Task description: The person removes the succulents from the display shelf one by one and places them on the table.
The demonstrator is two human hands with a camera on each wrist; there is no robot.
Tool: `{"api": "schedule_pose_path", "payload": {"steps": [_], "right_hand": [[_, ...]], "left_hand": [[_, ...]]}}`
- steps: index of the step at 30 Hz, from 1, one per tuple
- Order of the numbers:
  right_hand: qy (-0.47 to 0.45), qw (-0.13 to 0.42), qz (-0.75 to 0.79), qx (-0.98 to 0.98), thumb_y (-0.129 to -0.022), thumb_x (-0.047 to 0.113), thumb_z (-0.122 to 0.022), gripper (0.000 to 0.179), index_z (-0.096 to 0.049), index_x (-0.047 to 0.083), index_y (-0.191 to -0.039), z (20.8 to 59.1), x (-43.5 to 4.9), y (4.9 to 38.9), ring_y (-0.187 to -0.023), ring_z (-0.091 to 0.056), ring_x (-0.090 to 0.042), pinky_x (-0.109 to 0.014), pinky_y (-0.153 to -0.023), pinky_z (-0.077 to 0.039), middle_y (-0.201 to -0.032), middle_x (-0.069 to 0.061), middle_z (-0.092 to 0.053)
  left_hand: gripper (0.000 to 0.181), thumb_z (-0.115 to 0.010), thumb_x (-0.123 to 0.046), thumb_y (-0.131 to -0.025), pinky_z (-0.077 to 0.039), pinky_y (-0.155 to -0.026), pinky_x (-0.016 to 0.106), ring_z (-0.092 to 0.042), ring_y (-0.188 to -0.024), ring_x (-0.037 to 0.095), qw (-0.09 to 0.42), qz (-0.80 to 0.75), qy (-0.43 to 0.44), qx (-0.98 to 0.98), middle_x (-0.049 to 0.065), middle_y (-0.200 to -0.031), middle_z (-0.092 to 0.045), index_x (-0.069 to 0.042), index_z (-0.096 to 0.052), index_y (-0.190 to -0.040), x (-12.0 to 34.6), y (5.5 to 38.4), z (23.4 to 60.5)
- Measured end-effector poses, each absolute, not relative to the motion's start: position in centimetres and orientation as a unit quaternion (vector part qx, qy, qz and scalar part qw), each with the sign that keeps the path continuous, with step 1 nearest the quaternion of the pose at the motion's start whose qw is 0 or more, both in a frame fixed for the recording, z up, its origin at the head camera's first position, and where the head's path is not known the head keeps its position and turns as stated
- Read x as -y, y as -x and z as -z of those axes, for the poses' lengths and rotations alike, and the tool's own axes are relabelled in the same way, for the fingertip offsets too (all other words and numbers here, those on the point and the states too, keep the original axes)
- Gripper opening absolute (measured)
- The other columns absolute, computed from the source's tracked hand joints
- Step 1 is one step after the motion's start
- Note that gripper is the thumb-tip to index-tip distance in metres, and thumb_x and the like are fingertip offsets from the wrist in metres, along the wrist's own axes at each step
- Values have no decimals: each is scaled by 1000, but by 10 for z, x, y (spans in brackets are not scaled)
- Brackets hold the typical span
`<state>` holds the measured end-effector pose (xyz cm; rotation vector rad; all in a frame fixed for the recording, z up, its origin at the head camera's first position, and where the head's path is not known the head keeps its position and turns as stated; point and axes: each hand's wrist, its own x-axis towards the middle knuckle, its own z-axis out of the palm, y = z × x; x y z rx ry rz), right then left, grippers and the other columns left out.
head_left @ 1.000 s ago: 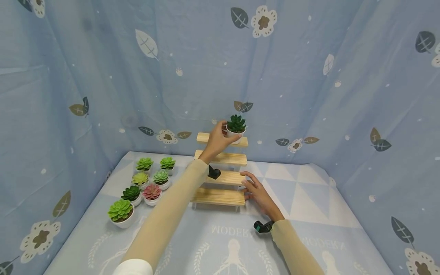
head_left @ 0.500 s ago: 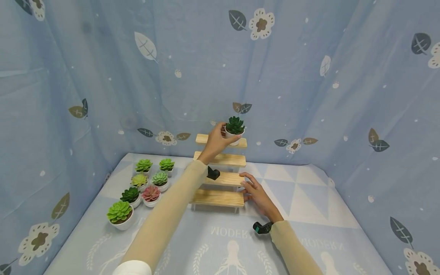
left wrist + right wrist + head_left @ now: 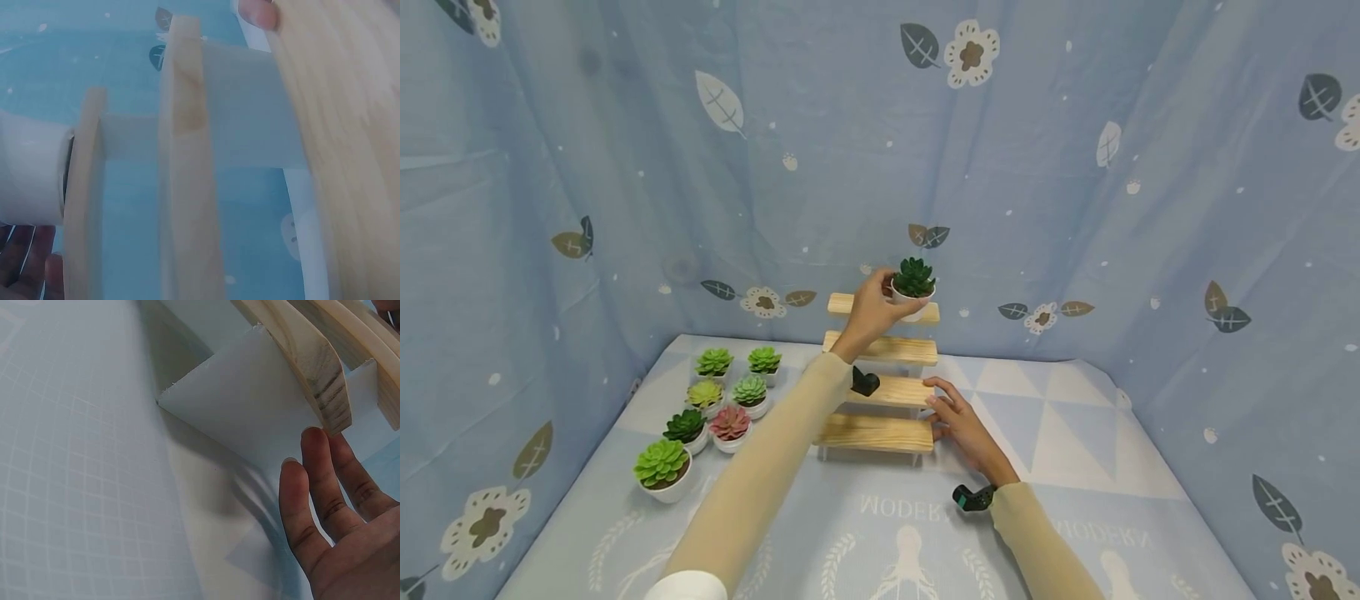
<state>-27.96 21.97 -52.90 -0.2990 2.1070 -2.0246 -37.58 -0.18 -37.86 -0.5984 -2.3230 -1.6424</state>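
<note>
A dark green succulent [image 3: 913,278] in a small white pot [image 3: 31,172] is upright at the right part of the top shelf [image 3: 841,303]. My left hand [image 3: 871,312] grips this pot from the left, thumb in front and fingers round its far side. In the left wrist view the pot's base is right at the shelf board. My right hand [image 3: 962,427] rests its fingertips [image 3: 314,440] against the right end of the wooden four-step stand [image 3: 876,432], at the lower two shelves. Its fingers are spread and relaxed.
Several potted succulents stand at the left of the table: bright green [image 3: 662,463], dark green [image 3: 685,425], pink [image 3: 731,422], yellow-green [image 3: 705,392] and pale green ones. A patterned blue curtain [image 3: 820,167] hangs close behind the stand and along both sides.
The succulent pot has come down slightly toward the top shelf in my left hand. My right hand keeps its place at the stand's end. The head view has shifted a little.
</note>
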Motion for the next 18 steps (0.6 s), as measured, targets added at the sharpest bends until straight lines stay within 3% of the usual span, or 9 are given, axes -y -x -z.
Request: {"api": "schedule_pose_path", "payload": {"steps": [8,18], "right_hand": [[103,95,682,-718,-104,46,-60,50,-47,30,-149,531,-220,280,-96,-66,-27,-41,-72,-57,-128,-23,-57],[98,92,683,-718,-103,48,-61,50,-49,33,-148,533,-221,280,-96,-67,-29,-40,-71,-56,-129,-25,-58]], "left_hand": [[90,-84,-51,-84,-52,-86,41,-57,-107,22,119,563,216,789,7,-127,-58,-6,-46,-153,6,371,374],[89,-82,-55,-84,-53,-83,41,-58,-107,22,125,559,213,791,5,-129,-58,-10,-47,-152,17,360,373]]}}
